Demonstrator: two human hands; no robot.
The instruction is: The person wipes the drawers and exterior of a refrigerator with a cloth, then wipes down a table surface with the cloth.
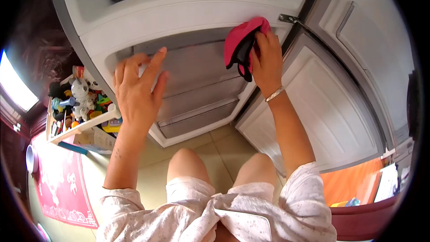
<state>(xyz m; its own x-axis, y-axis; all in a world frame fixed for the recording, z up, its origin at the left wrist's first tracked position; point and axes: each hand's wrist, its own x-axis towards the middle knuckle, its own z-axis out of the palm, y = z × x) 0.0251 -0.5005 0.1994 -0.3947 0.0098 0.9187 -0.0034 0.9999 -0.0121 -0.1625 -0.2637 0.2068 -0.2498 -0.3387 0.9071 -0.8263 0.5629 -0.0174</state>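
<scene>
Our pale shirt fills the bottom while, upper centre, our right hand pinches a pink cloth before the open fridge door, our left hand spreads empty centre left, and work seems under way, its remainder unclear.

From my station I see a bright pink, black-edged fabric cloth, bunched and curled. It is at the upper hinge-side corner of the open white refrigerator door's grey recess.
</scene>
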